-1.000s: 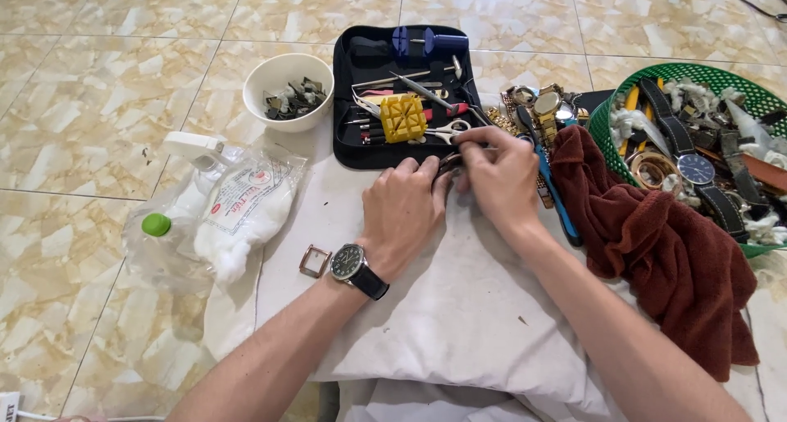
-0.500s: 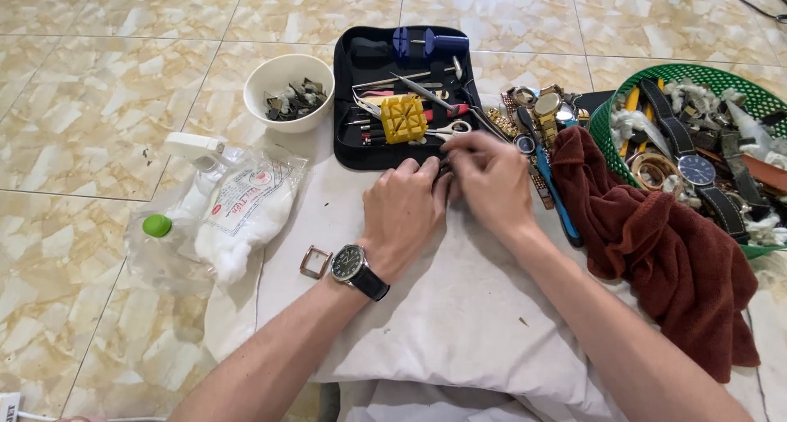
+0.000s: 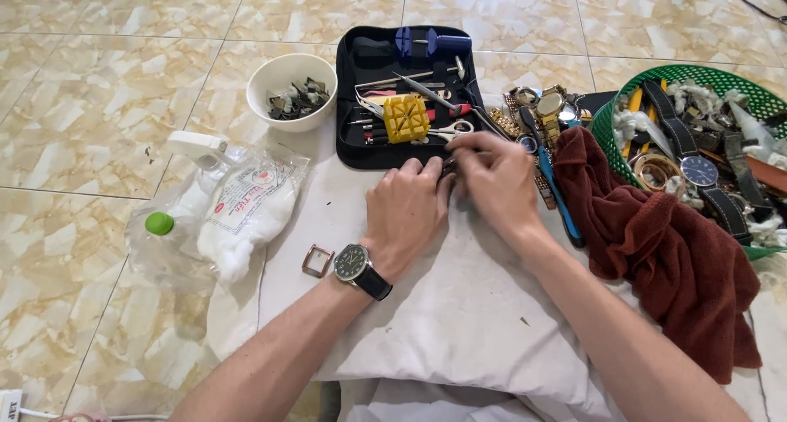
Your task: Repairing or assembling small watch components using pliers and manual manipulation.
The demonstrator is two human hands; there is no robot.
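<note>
My left hand (image 3: 407, 213) and my right hand (image 3: 497, 184) meet over a white cloth (image 3: 459, 323), fingers pinched together around a small dark item that they mostly hide. A dark-faced wristwatch (image 3: 354, 265) with a black strap sits on my left wrist. Just beyond my fingers lies an open black tool case (image 3: 358, 102) with a yellow block (image 3: 406, 118), tweezers, scissors and a blue tool (image 3: 432, 43). A small square metal watch case (image 3: 317, 260) lies on the cloth left of my left wrist.
A white bowl (image 3: 273, 76) of small metal parts stands left of the case. A plastic bag of cotton (image 3: 242, 213) with a spray bottle lies at left. A dark red towel (image 3: 668, 254), loose watches (image 3: 547, 106) and a green basket (image 3: 607, 118) of watches and straps fill the right.
Both hands have stayed together over the cloth; my right hand's fingers shifted slightly around the small item. Nothing else moved.
</note>
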